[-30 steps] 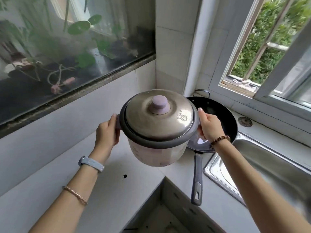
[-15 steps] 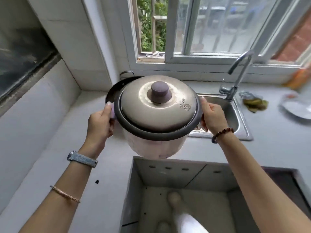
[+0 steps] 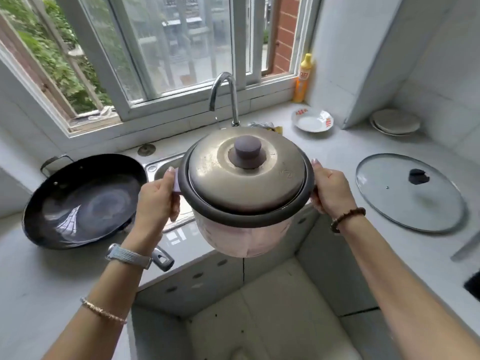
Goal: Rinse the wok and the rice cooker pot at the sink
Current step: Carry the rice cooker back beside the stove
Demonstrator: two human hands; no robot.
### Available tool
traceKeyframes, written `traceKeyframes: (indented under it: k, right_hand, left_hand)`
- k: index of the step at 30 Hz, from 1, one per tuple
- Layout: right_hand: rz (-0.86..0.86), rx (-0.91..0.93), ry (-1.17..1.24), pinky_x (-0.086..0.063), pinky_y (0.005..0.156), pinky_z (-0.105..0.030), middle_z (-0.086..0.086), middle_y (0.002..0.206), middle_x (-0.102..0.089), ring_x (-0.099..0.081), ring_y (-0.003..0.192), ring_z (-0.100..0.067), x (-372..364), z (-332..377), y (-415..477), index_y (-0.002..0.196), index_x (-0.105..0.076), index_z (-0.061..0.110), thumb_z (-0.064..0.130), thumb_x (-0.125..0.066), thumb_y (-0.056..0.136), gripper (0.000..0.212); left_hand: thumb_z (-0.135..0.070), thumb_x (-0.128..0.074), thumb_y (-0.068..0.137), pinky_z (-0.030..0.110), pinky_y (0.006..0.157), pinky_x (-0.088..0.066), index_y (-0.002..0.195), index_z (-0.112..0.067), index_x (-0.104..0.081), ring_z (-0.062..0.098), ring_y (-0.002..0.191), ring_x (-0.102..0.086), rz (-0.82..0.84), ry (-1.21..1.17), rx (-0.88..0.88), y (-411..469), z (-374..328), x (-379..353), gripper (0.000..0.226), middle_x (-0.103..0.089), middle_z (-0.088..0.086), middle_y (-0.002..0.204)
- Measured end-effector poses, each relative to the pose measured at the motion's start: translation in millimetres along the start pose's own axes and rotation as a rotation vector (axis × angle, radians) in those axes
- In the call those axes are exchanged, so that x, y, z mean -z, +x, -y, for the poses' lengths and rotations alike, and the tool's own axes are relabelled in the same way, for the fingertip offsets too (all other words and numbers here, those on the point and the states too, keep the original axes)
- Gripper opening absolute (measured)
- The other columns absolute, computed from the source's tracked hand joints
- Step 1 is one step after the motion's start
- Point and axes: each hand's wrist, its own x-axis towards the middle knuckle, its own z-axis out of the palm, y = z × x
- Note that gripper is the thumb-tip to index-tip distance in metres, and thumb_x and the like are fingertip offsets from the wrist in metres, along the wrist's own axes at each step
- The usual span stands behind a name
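1. Steel-lidded and pale pink in the body, the rice cooker (image 3: 244, 229) is held in the air in front of the sink (image 3: 161, 165), hiding most of the basin. The left hand (image 3: 155, 201) and the right hand (image 3: 330, 190) each clamp a side handle, their fingers (image 3: 170, 174) curled in under the dark rim.
2. The step in hand looks like carrying the cooker to the sink. Rinsing has not begun, and no water shows at the tap (image 3: 226, 97) behind the sink.
3. The next move likely calls for setting the cooker down and freeing one hand. That hand can then lift the lid by its knob (image 3: 248, 152) to reach the inner pot, which is hidden for now.
4. The wok (image 3: 83, 201) lies on the bench (image 3: 337, 152) left of the sink, its rim right at the sink's edge.
5. Right of the sink a glass lid (image 3: 407, 190) lies flat. Behind it are a bowl (image 3: 311, 120), stacked plates (image 3: 394, 122) and a yellow bottle (image 3: 302, 79).
6. The wok and the glass lid both crowd the spots where the cooker could be set down.
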Motion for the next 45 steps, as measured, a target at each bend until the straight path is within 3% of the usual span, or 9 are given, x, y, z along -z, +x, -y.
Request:
traceKeyframes:
  k: [4, 10, 16, 22, 27, 33, 37, 45]
  right_hand:
    - [-0.148, -0.049, 0.009, -0.028, 0.035, -0.017, -0.003, 0.035, -0.04, -0.035, 0.027, -0.011, 61.5, -24.1, -2.3, 0.048, -0.037, 0.013, 0.042, -0.038, 0.102, 0.061]
    - [-0.307, -0.086, -0.036, -0.029, 0.043, -0.025, -0.005, 0.035, -0.041, -0.035, 0.028, -0.014, 156.3, -59.3, -13.2, 0.048, -0.037, 0.013, 0.042, -0.036, 0.102, 0.061]
    - [-0.416, -0.143, -0.039, -0.029, 0.039, -0.022, -0.01, 0.037, -0.042, -0.035, 0.029, -0.018, 234.0, -88.9, -30.9, 0.05, -0.041, 0.012, 0.042, -0.035, 0.102, 0.061]
    - [-0.57, -0.233, -0.04, -0.031, 0.05, -0.027, -0.005, 0.044, -0.047, -0.042, 0.041, -0.02, 288.0, -128.1, -54.4, 0.051, -0.044, 0.018, 0.047, -0.04, 0.099, 0.057]
    - [-0.721, -0.289, -0.061, -0.029, 0.047, -0.024, 0.007, 0.034, -0.042, -0.04, 0.036, -0.013, 318.2, -137.3, -81.8, 0.048, -0.039, 0.017, 0.043, -0.041, 0.1, 0.058]
    - [-0.949, -0.361, -0.094, -0.033, 0.051, -0.026, 0.003, 0.044, -0.048, -0.046, 0.048, -0.011, 338.0, -134.6, -131.0, 0.054, -0.048, 0.013, 0.04, -0.04, 0.101, 0.055]
    - [-1.084, -0.434, -0.052, -0.028, 0.047, -0.024, 0.006, 0.031, -0.041, -0.039, 0.03, -0.004, 343.7, -132.3, -174.6, 0.049, -0.042, 0.013, 0.044, -0.038, 0.101, 0.06]
    - [-1.426, -0.519, 0.043, -0.024, 0.033, -0.018, -0.007, 0.033, -0.037, -0.03, 0.024, -0.018, 334.8, -118.8, -282.0, 0.045, -0.038, 0.011, 0.043, -0.035, 0.102, 0.065]
  left_hand:
    - [-0.037, -0.045, 0.101, 0.02, 0.034, -0.028, 0.047, -0.004, -0.045, 0.018, 0.028, -0.033, 0.135, -0.002, -0.034, 4.6, -14.1, -67.4, 0.063, -0.04, 0.007, 0.032]
    - [-0.039, -0.043, 0.101, 0.02, 0.036, -0.028, 0.05, -0.004, -0.045, 0.018, 0.031, -0.032, 0.334, -0.006, -0.031, -9.8, -26.0, -167.1, 0.063, -0.04, 0.007, 0.036]
    - [-0.043, -0.044, 0.1, 0.027, 0.044, -0.03, 0.039, -0.015, -0.047, 0.021, 0.034, -0.033, 0.437, 0.012, -0.034, -38.9, -32.2, -249.7, 0.067, -0.042, 0.015, 0.042]
    - [-0.043, -0.041, 0.101, 0.028, 0.045, -0.032, 0.049, -0.003, -0.046, 0.019, 0.033, -0.035, 0.568, 0.041, -0.052, -63.3, -39.8, -312.9, 0.066, -0.042, 0.015, 0.042]
    - [-0.038, -0.038, 0.103, 0.019, 0.035, -0.03, 0.048, -0.004, -0.044, 0.016, 0.029, -0.033, 0.702, 0.083, -0.075, -74.8, -50.8, -362.8, 0.064, -0.04, 0.007, 0.033]
    - [-0.037, -0.037, 0.103, 0.024, 0.042, -0.033, 0.045, -0.005, -0.042, 0.016, 0.033, -0.035, 0.937, 0.098, -0.168, -88.3, -65.4, -417.6, 0.066, -0.041, 0.007, 0.032]
    - [-0.035, -0.036, 0.103, 0.021, 0.038, -0.031, 0.045, -0.005, -0.042, 0.014, 0.031, -0.035, 1.122, 0.11, -0.207, -108.2, -79.1, -453.4, 0.066, -0.041, 0.004, 0.031]
    - [-0.038, -0.036, 0.103, 0.026, 0.045, -0.035, 0.044, -0.003, -0.042, 0.017, 0.033, -0.036, 1.459, 0.084, -0.355, -193.5, -106.5, -506.2, 0.069, -0.041, 0.013, 0.036]
